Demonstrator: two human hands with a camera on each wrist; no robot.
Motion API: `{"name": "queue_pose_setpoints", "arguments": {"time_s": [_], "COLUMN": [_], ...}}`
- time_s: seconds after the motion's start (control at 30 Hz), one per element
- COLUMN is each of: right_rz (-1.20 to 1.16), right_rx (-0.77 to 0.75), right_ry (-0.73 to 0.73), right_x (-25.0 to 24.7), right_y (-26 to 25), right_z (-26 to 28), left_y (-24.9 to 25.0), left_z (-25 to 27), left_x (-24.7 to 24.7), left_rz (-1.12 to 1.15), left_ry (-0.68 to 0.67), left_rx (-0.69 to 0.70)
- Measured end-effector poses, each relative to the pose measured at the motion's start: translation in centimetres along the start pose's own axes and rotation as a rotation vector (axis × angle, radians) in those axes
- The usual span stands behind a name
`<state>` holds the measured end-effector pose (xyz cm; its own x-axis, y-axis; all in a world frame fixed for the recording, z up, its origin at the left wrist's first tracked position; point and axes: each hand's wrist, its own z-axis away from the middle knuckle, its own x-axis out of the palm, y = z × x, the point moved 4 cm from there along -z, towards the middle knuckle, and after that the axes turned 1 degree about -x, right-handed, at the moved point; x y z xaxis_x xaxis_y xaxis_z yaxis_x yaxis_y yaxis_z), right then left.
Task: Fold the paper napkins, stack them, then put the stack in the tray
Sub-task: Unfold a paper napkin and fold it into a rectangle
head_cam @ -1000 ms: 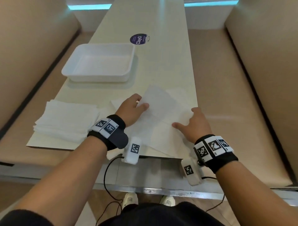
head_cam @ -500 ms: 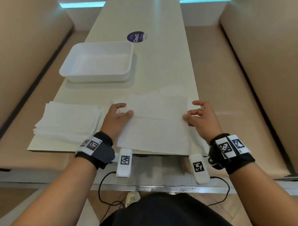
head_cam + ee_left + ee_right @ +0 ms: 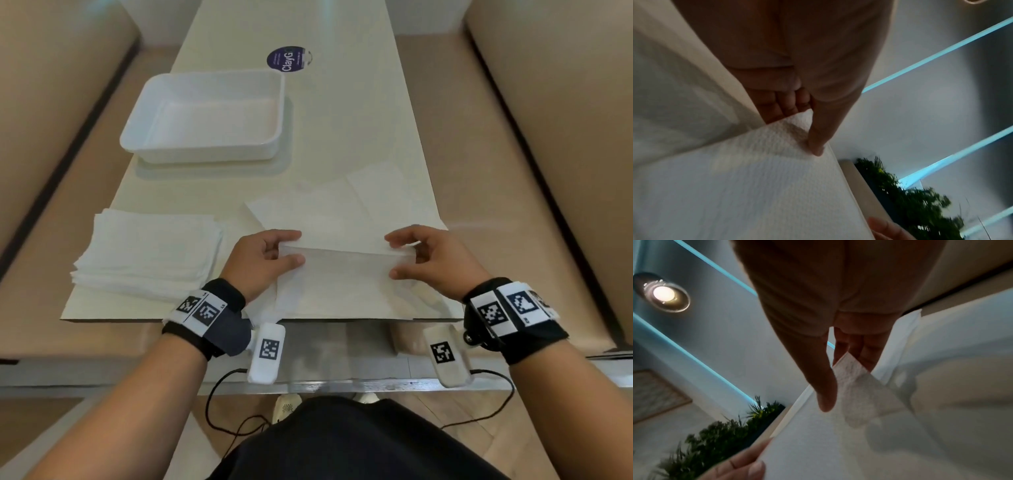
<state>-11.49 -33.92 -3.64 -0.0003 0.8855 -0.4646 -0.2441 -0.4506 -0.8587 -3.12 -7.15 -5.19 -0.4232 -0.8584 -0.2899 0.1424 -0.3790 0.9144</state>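
Note:
A white paper napkin (image 3: 342, 277) lies unfolded at the table's near edge, its far half lifted and bent toward me. My left hand (image 3: 270, 257) pinches its left corner (image 3: 797, 123) between thumb and fingers. My right hand (image 3: 424, 255) pinches the right corner (image 3: 851, 368) the same way. More flat napkins (image 3: 329, 209) lie spread just beyond it. A stack of napkins (image 3: 147, 250) sits at the near left. The white tray (image 3: 205, 150) stands empty farther back on the left.
The cream table (image 3: 342, 113) is narrow, with tan bench seats (image 3: 513, 171) on both sides. A round dark sticker (image 3: 287, 60) lies beyond the tray. Cables hang below the near table edge (image 3: 239, 425).
Both hands have moved apart to the napkin's far corners, pinched them, and drawn the far edge up and toward me. The camera has leaned in closer.

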Motion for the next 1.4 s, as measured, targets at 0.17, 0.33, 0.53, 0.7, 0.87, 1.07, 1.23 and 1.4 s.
{"name": "queue_pose_setpoints", "arguments": {"time_s": [0.17, 0.33, 0.53, 0.7, 0.87, 1.07, 1.23, 1.4], "right_rz": [0.098, 0.088, -0.021, 0.463, 0.773, 0.893, 0.886, 0.877], "right_rx": [-0.011, -0.064, -0.037, 0.16, -0.082, -0.073, -0.072, 0.08], "right_ry": [0.054, 0.016, 0.041, 0.048, -0.013, -0.312, -0.258, -0.163], "right_x": [-1.2, -2.3, -2.8, -1.6, 4.2, 11.9, 11.4, 7.8], "right_y": [-1.5, -3.4, -3.1, -1.3, -4.5, -2.0, 0.2, 2.1], "right_z": [0.3, 1.1, -0.2, -1.9, -1.1, -0.2, 0.1, 1.1], "left_y": [2.5, 4.2, 3.4, 0.2, -0.1, -0.3, -0.5, -0.6], "left_z": [0.4, 1.5, 1.0, -1.2, -1.8, -1.7, -1.8, -1.6], "left_x": [-1.5, -2.6, -1.4, 0.4, 1.4, 1.6, 1.4, 1.4], "left_rz": [-0.331, -0.262, 0.074, -0.238, -0.56, -0.567, -0.517, -0.461], "left_ry": [0.079, 0.034, 0.006, 0.048, 0.088, 0.059, 0.067, 0.046], "left_rx": [0.187, 0.229, 0.087, -0.043, -0.016, -0.026, -0.052, -0.059]}}
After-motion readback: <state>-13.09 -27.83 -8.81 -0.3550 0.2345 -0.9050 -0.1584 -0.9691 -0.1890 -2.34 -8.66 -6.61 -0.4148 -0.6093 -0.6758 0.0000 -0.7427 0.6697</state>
